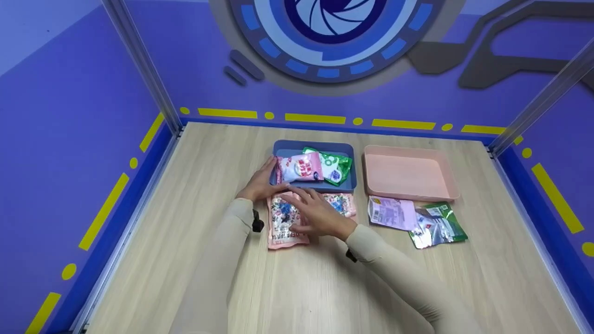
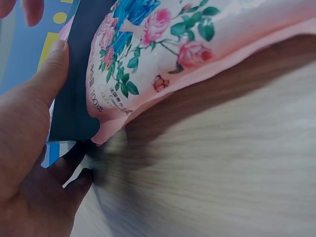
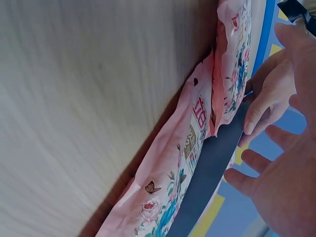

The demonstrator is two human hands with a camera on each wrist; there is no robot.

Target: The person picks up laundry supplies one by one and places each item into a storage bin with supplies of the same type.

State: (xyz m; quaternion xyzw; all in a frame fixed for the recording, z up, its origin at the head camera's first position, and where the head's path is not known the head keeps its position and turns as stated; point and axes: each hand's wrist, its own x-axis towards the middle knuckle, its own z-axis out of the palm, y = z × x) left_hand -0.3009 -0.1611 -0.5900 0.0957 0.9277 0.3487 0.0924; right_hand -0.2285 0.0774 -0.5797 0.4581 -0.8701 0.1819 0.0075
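A blue tray (image 1: 308,186) holds a pink-and-white snack bag (image 1: 297,168) and a green-and-white snack bag (image 1: 336,169). My left hand (image 1: 262,184) grips the tray's near left corner, its thumb at the rim and its fingers along the outer side. Against the front wall lie two pink flower-print bags. The left one (image 1: 284,225) reaches toward me; the right one (image 1: 342,204) is partly hidden by my right hand (image 1: 322,215). That hand hovers over the bags with spread fingers, and in the right wrist view it holds nothing.
To the right stands a pink tray (image 1: 408,195) with nothing in it. In front of it lie a lilac bag (image 1: 392,213) and a green-and-silver bag (image 1: 438,226), slightly overlapping. Purple panels (image 1: 209,83) wall the wooden table (image 1: 278,287) at the back and sides.
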